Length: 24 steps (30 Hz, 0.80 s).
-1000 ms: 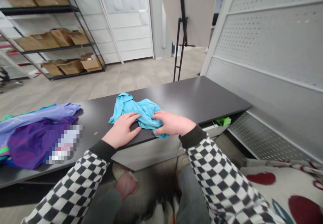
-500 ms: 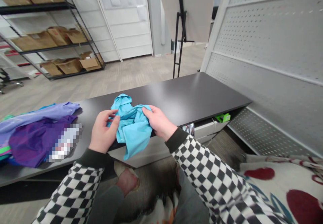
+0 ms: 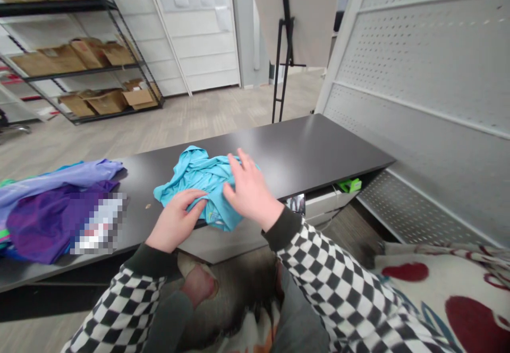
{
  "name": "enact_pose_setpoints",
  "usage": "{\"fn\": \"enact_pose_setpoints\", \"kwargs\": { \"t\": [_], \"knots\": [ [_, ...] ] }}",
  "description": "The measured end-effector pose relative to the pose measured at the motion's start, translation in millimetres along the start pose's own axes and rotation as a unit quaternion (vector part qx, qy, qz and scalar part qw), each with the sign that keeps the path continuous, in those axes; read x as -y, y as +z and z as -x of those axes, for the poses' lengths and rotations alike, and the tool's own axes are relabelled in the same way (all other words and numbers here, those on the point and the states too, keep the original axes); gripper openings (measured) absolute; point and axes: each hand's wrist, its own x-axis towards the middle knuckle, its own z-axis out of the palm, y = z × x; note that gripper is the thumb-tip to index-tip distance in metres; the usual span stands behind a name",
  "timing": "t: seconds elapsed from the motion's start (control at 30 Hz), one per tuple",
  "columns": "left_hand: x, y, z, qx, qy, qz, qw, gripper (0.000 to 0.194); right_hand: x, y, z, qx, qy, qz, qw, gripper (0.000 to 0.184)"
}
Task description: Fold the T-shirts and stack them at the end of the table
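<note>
A crumpled turquoise cloth garment (image 3: 201, 180) lies bunched on the dark tabletop (image 3: 311, 146). My left hand (image 3: 174, 220) rests at its lower left, with the fingers on the fabric near its edge. I cannot tell whether those fingers pinch the cloth. My right hand (image 3: 247, 187) sits over the garment's right side, fingers spread wide and holding nothing. Checkered sleeves with dark cuffs cover both forearms. To the left of my left hand lie a lavender garment (image 3: 51, 189) and a purple garment (image 3: 37, 231).
A pixelated patch (image 3: 99, 224) covers part of the purple garment. Metal shelves with cardboard boxes (image 3: 79, 50) stand at the back left. A perforated panel (image 3: 418, 77) rises to the right. Below the table's right end sits a green item (image 3: 349, 185). A patterned blanket (image 3: 434, 289) lies at lower right.
The turquoise garment has dropped from my raised hands onto the table and spread out. My right hand has opened its fingers, and my left hand has moved down to the cloth's lower edge.
</note>
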Motion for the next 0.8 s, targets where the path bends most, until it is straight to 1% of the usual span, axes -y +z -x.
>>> {"fn": "enact_pose_setpoints", "kwargs": {
  "t": [0.07,0.1,0.13,0.17,0.23,0.27,0.33,0.4,0.43,0.47,0.5,0.57,0.6,0.63,0.67,0.7,0.73,0.8],
  "knots": [
    [-0.8,-5.3,-2.5,-0.008,-0.043,0.039,0.998,0.044,19.0,4.1,12.1,0.101,-0.083,0.017,0.991,0.063],
    [-1.6,-8.7,-3.2,-0.005,-0.063,0.061,0.996,0.047,24.2,6.5,15.7,0.144,-0.106,0.019,0.984,0.06],
    [-2.3,-12.3,-3.2,0.002,-0.082,0.083,0.993,0.049,26.5,9.0,17.5,0.174,-0.116,0.018,0.978,0.055],
    [-2.6,-15.9,-2.6,0.007,-0.098,0.104,0.99,0.051,26.7,11.5,17.8,0.186,-0.114,0.014,0.976,0.048],
    [-1.8,-21.9,0.5,0.009,-0.126,0.147,0.981,0.055,24.2,16.9,15.3,0.182,-0.093,-0.012,0.979,0.028],
    [-0.8,-24.1,2.5,0.005,-0.137,0.172,0.975,0.056,23.0,20.0,13.5,0.176,-0.081,-0.041,0.98,0.021],
    [1.0,-26.7,6.2,0.0,-0.148,0.236,0.96,0.061,22.9,27.4,10.3,0.159,-0.057,-0.131,0.977,0.023],
    [0.5,-27.2,8.0,0.0,-0.136,0.288,0.948,0.072,25.7,36.6,8.1,0.126,-0.031,-0.251,0.959,0.027],
    [-1.1,-26.9,7.8,0.008,-0.122,0.293,0.948,0.078,27.3,41.5,7.0,0.106,-0.01,-0.318,0.942,0.026],
    [-3.5,-26.1,6.8,0.021,-0.104,0.28,0.954,0.084,28.4,46.1,5.4,0.086,0.018,-0.387,0.918,0.025],
    [-6.5,-24.9,5.4,0.033,-0.084,0.248,0.964,0.091,28.5,50.0,3.3,0.065,0.051,-0.453,0.888,0.026],
    [-12.6,-20.8,1.9,0.051,-0.051,0.158,0.985,0.1,24.4,53.7,-2.9,0.027,0.123,-0.555,0.822,0.035],
    [-14.8,-18.2,0.5,0.051,-0.043,0.113,0.991,0.096,19.8,53.0,-6.9,0.003,0.154,-0.586,0.796,0.04],
    [-16.2,-15.4,-0.5,0.045,-0.043,0.076,0.995,0.083,13.5,50.3,-11.4,-0.024,0.179,-0.602,0.778,0.044],
    [-16.5,-12.8,-0.9,0.038,-0.052,0.049,0.997,0.067,5.8,45.7,-16.1,-0.051,0.197,-0.609,0.767,0.047],
    [-15.7,-10.6,-0.8,0.029,-0.067,0.032,0.997,0.054,-3.1,39.5,-21.0,-0.078,0.211,-0.609,0.761,0.049],
    [-14.0,-9.3,-0.5,0.014,-0.086,0.022,0.996,0.046,-12.9,32.1,-25.7,-0.102,0.222,-0.605,0.758,0.05],
    [-8.4,-9.9,0.1,-0.026,-0.119,0.027,0.992,0.043,-33.5,15.6,-34.2,-0.138,0.237,-0.589,0.76,0.05]
  ]
}}
